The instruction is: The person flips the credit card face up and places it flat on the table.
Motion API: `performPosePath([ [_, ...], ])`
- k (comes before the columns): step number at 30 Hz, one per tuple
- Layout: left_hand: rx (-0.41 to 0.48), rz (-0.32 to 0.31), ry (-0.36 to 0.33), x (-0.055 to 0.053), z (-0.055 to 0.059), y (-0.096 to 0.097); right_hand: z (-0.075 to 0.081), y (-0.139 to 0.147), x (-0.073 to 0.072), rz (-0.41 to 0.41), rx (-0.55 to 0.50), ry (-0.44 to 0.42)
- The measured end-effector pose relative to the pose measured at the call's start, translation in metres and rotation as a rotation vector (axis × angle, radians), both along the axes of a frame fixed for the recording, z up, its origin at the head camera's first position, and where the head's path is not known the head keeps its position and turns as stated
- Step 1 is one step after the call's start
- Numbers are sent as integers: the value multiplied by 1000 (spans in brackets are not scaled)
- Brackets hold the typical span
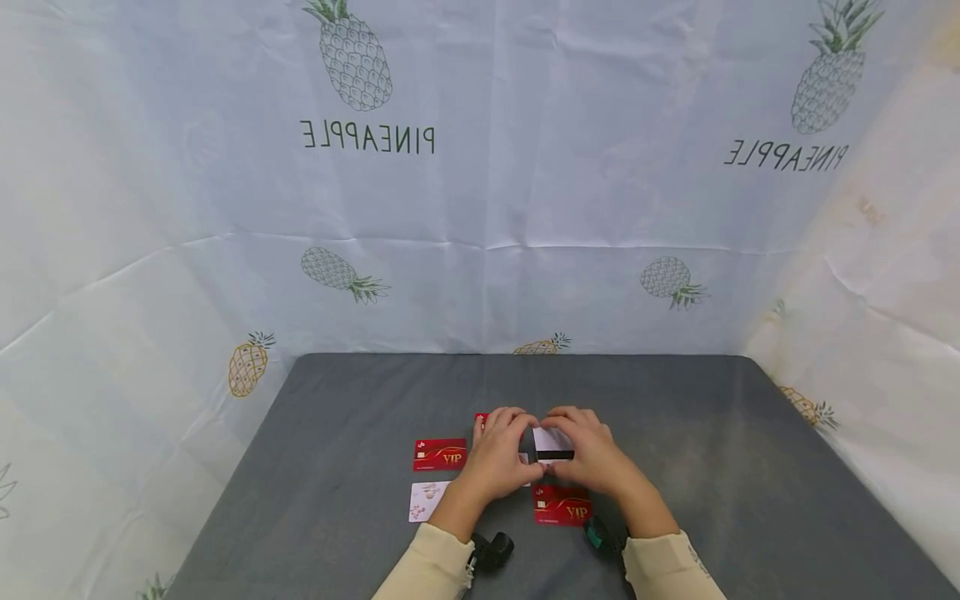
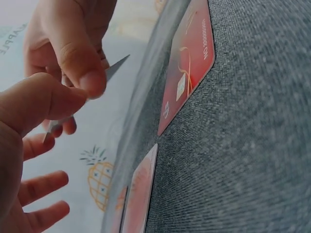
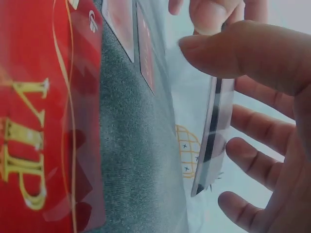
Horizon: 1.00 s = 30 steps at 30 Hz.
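Observation:
A pale card with a black stripe (image 1: 552, 439) is held up between both hands, above the dark table. My left hand (image 1: 497, 458) pinches its left end between thumb and fingers. At the other end my right hand (image 1: 597, 457) grips it with the thumb in front and the fingers behind. In the left wrist view the card (image 2: 116, 67) shows nearly edge-on, with the two thumbs close together. The right wrist view shows the striped card (image 3: 214, 131) tilted, fingertips behind it. Below the hands lies a red VIP card (image 1: 562, 506).
A red VIP card (image 1: 440, 454) and a floral pale card (image 1: 424, 501) lie to the left on the grey table (image 1: 337, 533). Another red card (image 1: 481, 420) and a pale card (image 1: 524, 458) are partly hidden by the left hand. A pineapple-print curtain (image 1: 465, 192) stands behind.

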<state>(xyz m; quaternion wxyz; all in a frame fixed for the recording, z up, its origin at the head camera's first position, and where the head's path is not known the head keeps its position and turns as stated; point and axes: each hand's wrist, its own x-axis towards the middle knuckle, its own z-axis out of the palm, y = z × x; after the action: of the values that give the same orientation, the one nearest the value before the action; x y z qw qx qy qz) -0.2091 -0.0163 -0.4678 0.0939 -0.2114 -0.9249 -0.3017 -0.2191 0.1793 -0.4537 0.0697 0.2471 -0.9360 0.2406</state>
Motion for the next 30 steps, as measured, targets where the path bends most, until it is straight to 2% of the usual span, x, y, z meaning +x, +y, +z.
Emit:
performPosePath([
  [2, 28, -18, -5, -1, 1, 0, 1, 2, -1, 4, -29, -7],
  [5, 70, -60, -38, -1, 2, 0, 3, 6, -2, 18, -136, -85],
  [9, 102, -111, -86, -2, 2, -1, 8, 13, -2, 70, -295, -166],
  [13, 123, -139, -113, -1, 2, -2, 14, 16, 0, 125, -379, -197],
  [21, 160, -152, -86, -1, 0, -1, 19, 16, 3, 227, -518, -288],
  [24, 175, -134, -77, -1, 1, -1, 19, 17, 3, 229, -511, -266],
  [30, 212, -79, -105, -3, 3, -6, 16, 19, 1, 124, -414, -211],
])
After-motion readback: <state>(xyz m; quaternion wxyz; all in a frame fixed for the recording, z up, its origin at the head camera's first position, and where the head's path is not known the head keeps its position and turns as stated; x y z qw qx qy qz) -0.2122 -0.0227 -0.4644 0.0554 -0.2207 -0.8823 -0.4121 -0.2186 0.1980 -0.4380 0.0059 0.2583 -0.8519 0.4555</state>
